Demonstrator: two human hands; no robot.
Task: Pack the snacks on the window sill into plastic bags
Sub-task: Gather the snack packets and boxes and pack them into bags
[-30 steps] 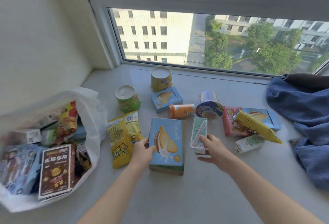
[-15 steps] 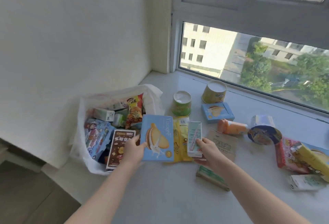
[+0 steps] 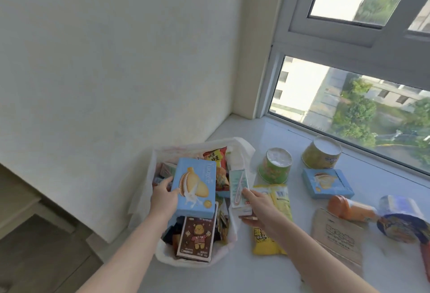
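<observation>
Plastic bag (image 3: 240,153) lies open at the left end of the window sill (image 3: 232,276); left hand (image 3: 162,199) grips a blue biscuit box (image 3: 196,188) directly above its mouth, long axis pointing away; right hand (image 3: 258,209) pinches a pale-green carton (image 3: 239,190) over the right rim.

Red packet (image 3: 426,262) cut by lower right edge, blurred blue bowl (image 3: 399,221) above it, left hand (image 3: 162,199) fingertips behind blue box (image 3: 195,188), small carton (image 3: 239,188) print unreadable
</observation>
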